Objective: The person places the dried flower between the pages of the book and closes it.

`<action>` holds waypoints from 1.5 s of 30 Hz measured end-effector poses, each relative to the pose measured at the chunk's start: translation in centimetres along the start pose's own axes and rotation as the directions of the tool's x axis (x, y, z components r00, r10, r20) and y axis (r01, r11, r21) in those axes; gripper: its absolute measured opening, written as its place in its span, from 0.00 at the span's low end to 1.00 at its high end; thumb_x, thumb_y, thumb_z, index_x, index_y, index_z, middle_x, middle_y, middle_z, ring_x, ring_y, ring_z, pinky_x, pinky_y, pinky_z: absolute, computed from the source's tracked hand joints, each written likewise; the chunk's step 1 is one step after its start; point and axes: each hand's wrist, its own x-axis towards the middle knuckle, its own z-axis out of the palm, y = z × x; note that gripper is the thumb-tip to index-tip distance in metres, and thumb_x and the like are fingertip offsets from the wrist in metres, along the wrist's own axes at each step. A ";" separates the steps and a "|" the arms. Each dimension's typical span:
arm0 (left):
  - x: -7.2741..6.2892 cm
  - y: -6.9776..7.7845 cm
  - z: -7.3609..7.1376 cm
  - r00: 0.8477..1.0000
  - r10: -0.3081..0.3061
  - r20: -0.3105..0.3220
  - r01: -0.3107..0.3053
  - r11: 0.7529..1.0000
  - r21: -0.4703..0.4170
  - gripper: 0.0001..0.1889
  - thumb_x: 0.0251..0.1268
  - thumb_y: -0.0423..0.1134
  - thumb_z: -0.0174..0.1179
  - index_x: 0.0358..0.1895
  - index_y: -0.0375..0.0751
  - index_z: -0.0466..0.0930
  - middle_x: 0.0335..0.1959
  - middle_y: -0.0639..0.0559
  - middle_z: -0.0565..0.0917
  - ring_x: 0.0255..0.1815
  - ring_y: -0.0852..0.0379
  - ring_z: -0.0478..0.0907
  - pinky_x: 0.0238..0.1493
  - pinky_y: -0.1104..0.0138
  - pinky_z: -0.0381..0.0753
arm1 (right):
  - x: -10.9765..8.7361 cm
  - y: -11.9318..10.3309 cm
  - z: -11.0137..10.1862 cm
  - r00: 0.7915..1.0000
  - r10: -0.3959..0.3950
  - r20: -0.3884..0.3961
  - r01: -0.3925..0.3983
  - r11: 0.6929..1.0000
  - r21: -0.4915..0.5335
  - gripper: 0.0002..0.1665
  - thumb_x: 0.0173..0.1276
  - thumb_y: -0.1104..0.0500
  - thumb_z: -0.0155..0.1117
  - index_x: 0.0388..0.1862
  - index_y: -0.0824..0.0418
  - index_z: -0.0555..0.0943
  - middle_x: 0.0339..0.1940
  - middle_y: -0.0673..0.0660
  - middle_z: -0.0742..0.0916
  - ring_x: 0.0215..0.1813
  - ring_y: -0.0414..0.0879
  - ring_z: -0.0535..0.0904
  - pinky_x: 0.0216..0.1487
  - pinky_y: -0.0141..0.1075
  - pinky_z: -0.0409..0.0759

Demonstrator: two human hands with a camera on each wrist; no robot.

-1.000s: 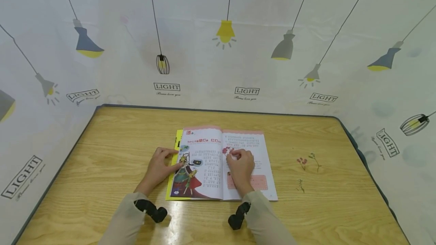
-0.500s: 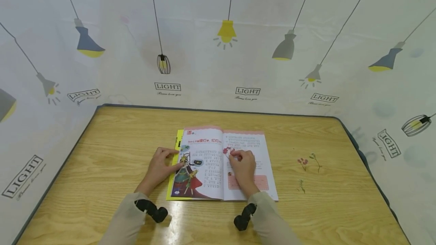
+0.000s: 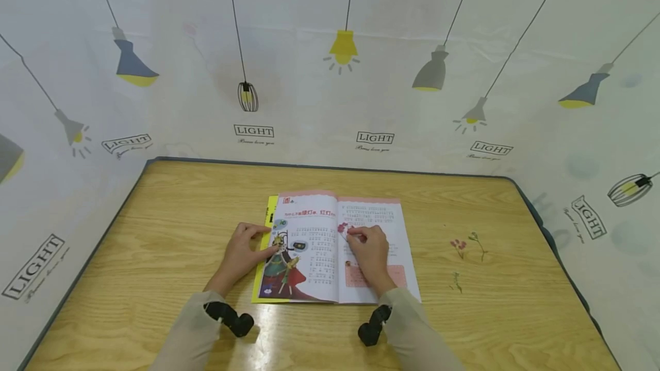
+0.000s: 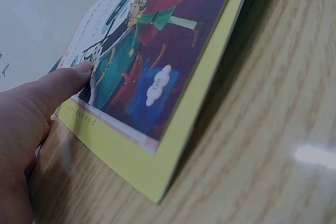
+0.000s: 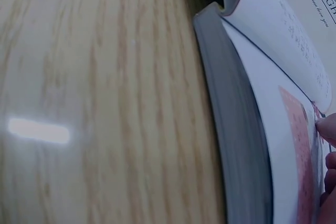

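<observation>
Now right fingers point(image 3: 359, 230) slightly farther rightward over the book point(image 3: 321, 259)

sleeves point(image 3: 187, 334) cut off, book print point(image 3: 321, 256) illegible

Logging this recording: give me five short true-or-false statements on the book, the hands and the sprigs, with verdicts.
1. The book lies open on the table. True.
2. The three sprigs on the table lie left of the book in the head view. False: they lie to its right.
3. The thumb of the left hand touches the left page. True.
4. The right hand is flat on the table. False: it is over the right page, fingertips at a pink flower.
5. A yellow cover sticks out beyond the left page. True.
</observation>
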 end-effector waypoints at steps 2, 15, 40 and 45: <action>0.0 0.0 0.0 1.000 0.003 0.000 -0.003 1.000 0.006 0.28 0.47 0.51 0.69 0.51 0.39 0.78 0.46 0.44 0.68 0.47 0.48 0.65 0.50 0.54 0.64 | 0.0 0.0 0.1 1.000 -0.005 -0.006 0.005 1.000 -0.007 0.05 0.52 0.60 0.71 0.29 0.59 0.87 0.22 0.52 0.72 0.27 0.45 0.65 0.32 0.37 0.61; 0.1 -0.2 0.1 1.000 -0.001 0.001 0.001 1.000 0.006 0.29 0.47 0.52 0.69 0.51 0.40 0.78 0.47 0.45 0.68 0.48 0.48 0.65 0.51 0.54 0.63 | -0.2 -0.6 0.5 1.000 -0.028 -0.013 0.028 1.000 0.001 0.05 0.51 0.60 0.71 0.27 0.60 0.86 0.22 0.51 0.72 0.27 0.46 0.64 0.33 0.38 0.60; 0.1 0.2 -0.1 1.000 -0.026 0.015 0.025 1.000 0.014 0.29 0.47 0.53 0.68 0.52 0.40 0.77 0.47 0.45 0.68 0.49 0.48 0.65 0.52 0.53 0.63 | 2.2 3.4 -5.9 0.983 0.080 0.163 -0.071 0.995 -0.064 0.15 0.56 0.58 0.68 0.42 0.64 0.82 0.37 0.58 0.77 0.40 0.50 0.71 0.43 0.41 0.69; 0.0 0.3 -0.1 0.999 -0.033 0.017 0.033 0.999 0.011 0.28 0.48 0.52 0.69 0.52 0.40 0.77 0.47 0.44 0.68 0.49 0.48 0.65 0.52 0.53 0.63 | 2.7 4.9 -7.7 0.982 0.100 0.160 -0.088 0.993 -0.082 0.18 0.56 0.58 0.67 0.45 0.66 0.81 0.40 0.61 0.76 0.42 0.52 0.71 0.44 0.43 0.69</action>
